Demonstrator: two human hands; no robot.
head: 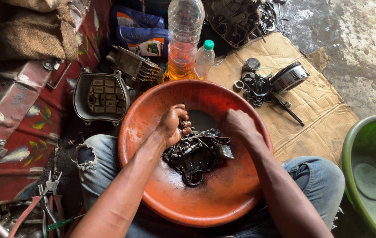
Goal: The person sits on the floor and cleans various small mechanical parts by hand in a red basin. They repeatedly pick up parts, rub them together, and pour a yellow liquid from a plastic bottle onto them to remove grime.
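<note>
An orange plastic basin rests on my lap between my knees. Dark liquid and a heap of oily metal engine parts lie in its bottom. My left hand is curled around a small dark metal part above the heap. My right hand reaches down into the parts, fingers bent and partly hidden; what it holds cannot be made out.
A large bottle of amber liquid and a small green-capped bottle stand behind the basin. Gears and a clutch drum lie on cardboard. An engine cover sits left, a green tub right, pliers lower left.
</note>
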